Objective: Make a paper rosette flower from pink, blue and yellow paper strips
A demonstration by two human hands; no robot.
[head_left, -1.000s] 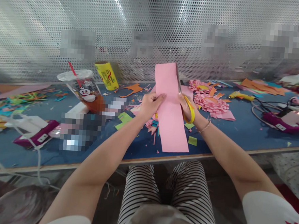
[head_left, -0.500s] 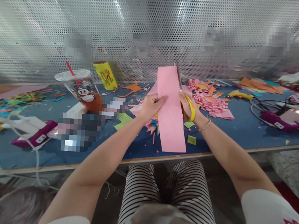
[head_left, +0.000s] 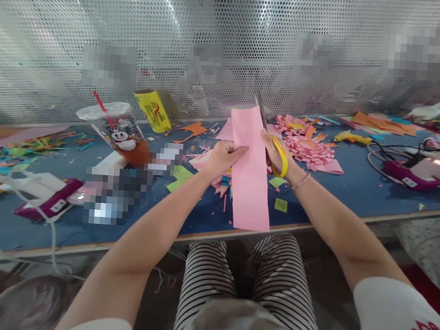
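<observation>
A long, plain pink paper strip is held raised, running near to far; along its right edge, yellow-handled scissors point their metal blades far.

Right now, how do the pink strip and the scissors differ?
The pink strip is plain; the scissors are yellow-handled, metal-bladed.
The left hand holds the strip at its left edge; the right hand grips the scissors.
The strip's near end shows below both hands; the scissors' tips reach past its far end.
Both are in hand.

Left hand pinching, right hand curled
</observation>
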